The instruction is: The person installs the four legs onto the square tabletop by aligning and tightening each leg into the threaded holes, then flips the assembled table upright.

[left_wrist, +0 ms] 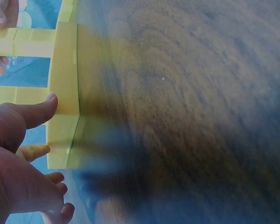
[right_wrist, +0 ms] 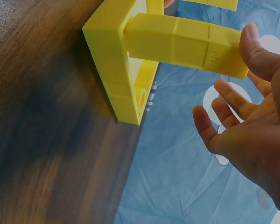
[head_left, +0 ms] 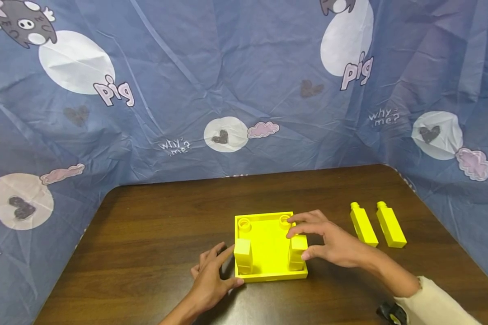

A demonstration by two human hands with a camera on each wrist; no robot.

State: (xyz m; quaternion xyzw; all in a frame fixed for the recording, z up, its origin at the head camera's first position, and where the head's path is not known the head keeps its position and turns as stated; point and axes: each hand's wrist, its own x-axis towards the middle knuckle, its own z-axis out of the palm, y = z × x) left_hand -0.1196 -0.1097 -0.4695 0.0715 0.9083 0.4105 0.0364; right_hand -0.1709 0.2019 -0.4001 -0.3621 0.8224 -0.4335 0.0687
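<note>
A yellow square base [head_left: 270,246] with a raised rim lies on the table. Two block-shaped legs stand up from its near corners, a left leg [head_left: 243,256] and a right leg [head_left: 297,253]. Round sockets [head_left: 244,224] show at the far corners. My left hand [head_left: 213,280] holds the near left corner of the base, thumb on the front side and index finger along the left side. With thumb and index finger my right hand [head_left: 333,241] pinches the top of the right leg, marked 120 in the right wrist view [right_wrist: 186,44]; its other fingers are spread.
Two more yellow legs [head_left: 363,224] [head_left: 391,225] with round knobbed ends lie side by side on the brown wooden table [head_left: 166,225], to the right. A blue printed cloth [head_left: 179,90] hangs behind and beside the table.
</note>
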